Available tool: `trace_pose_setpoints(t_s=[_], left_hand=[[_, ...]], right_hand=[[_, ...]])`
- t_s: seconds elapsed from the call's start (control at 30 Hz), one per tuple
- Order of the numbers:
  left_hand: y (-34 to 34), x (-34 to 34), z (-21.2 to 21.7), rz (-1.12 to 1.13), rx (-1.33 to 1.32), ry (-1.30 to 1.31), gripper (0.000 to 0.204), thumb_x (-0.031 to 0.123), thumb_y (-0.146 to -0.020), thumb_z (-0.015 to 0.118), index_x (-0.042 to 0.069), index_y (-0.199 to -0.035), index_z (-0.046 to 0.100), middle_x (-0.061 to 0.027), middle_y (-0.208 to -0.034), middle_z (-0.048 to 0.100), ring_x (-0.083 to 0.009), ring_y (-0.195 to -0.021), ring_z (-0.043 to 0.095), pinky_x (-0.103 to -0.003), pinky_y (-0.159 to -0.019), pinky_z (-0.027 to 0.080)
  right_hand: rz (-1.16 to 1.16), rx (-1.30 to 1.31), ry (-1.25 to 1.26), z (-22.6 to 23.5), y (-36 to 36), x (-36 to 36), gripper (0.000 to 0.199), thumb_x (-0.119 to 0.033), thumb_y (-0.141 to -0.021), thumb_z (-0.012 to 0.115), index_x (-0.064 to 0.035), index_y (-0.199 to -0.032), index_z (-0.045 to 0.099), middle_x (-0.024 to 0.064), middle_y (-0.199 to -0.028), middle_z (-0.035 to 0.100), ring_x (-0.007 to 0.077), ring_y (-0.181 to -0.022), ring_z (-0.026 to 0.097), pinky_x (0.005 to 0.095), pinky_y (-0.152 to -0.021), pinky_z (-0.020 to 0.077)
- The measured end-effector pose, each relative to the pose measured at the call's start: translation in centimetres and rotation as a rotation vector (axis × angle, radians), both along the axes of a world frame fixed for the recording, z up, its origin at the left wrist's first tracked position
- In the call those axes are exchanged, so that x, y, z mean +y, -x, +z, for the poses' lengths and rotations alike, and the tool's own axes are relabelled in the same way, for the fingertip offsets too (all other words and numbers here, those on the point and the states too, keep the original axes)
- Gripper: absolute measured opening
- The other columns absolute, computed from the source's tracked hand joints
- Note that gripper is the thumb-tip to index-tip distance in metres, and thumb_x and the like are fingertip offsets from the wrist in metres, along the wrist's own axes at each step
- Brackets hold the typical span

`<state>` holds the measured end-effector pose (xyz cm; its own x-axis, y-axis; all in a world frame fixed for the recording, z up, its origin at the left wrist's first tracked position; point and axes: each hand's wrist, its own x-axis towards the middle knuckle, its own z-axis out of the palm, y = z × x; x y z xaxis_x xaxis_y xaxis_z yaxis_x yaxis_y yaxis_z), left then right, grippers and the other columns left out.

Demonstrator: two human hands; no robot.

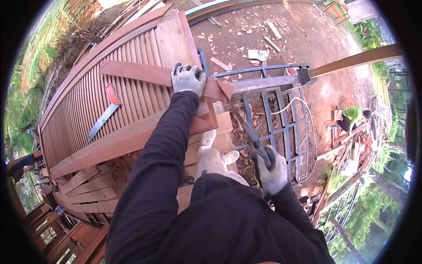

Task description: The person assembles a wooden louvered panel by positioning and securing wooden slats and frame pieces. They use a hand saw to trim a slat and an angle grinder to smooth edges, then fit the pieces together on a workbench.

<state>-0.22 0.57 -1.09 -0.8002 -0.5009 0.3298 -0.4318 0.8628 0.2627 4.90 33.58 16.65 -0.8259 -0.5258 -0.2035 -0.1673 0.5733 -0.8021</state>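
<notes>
A reddish-brown wooden board (136, 73) lies across a large slatted wooden panel (105, 143), its right end jutting past the panel's edge. My left hand (189, 80), in a grey-white work glove, presses on the board with its fingers curled over the far edge. In my gloved right hand (272, 172) is a handsaw (249, 132), gripped by its dark handle. The blade slants up and left to the jutting end of the board. Whether its teeth are in the wood I cannot tell. Left of my forearm, a try square (103, 121) with a red handle rests on the slats.
Right of the panel stands a blue-grey metal frame (286, 127), with a pale hose (313, 132) beside it. Wood offcuts (221, 64) litter the dirt. A timber post (351, 62) reaches in from the right. Farther right, a person in green (351, 115) crouches by stacked lumber.
</notes>
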Motion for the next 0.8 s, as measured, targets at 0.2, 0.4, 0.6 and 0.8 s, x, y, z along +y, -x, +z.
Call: trace_pose_setpoints(t_s=[0.2,0.4,0.6,0.8], left_hand=[[-0.2,-0.1,0.7,-0.079,-0.006,-0.036,0.025,0.038,-0.083,0.063,0.015,-0.088,0.072,-0.0099,-0.096,0.069,-0.0349,-0.112,0.058,-0.049,-0.106,0.035],[0.9,-0.1,0.2,-0.064,0.025,0.015,0.025,0.038,-0.083,0.063,0.015,-0.086,0.072,-0.0097,-0.094,0.069,-0.0341,-0.111,0.058,-0.048,-0.107,0.035],[0.2,0.1,0.9,-0.109,-0.009,-0.084,0.024,0.037,-0.083,0.067,0.014,-0.090,0.072,-0.0096,-0.100,0.068,-0.0349,-0.115,0.056,-0.047,-0.106,0.036],[0.7,0.1,0.3,-0.071,0.019,-0.027,0.026,0.038,-0.083,0.065,0.014,-0.088,0.072,-0.0112,-0.097,0.070,-0.0362,-0.112,0.058,-0.049,-0.109,0.034]], right_hand=[[-0.046,-0.023,-0.057,-0.5,0.0,1.0,0.019,-0.013,-0.090,0.064,0.0012,-0.104,0.064,0.0202,-0.085,0.071,0.0377,-0.082,0.071,0.0409,-0.073,0.0554],[-0.047,-0.006,0.030,-2.3,1.7,-2.2,0.018,-0.018,-0.093,0.064,-0.0010,-0.098,0.064,0.0184,-0.080,0.069,0.0364,-0.076,0.070,0.0406,-0.067,0.0534],[-0.016,-0.092,-0.041,0.9,-1.3,3.4,0.018,-0.013,-0.093,0.062,0.0003,-0.104,0.065,0.0177,-0.082,0.070,0.0348,-0.079,0.073,0.0389,-0.068,0.0549],[-0.070,-0.131,0.004,-2.8,1.9,-3.7,0.020,-0.019,-0.092,0.066,-0.0007,-0.100,0.064,0.0188,-0.083,0.070,0.0376,-0.078,0.070,0.0429,-0.068,0.0532]])
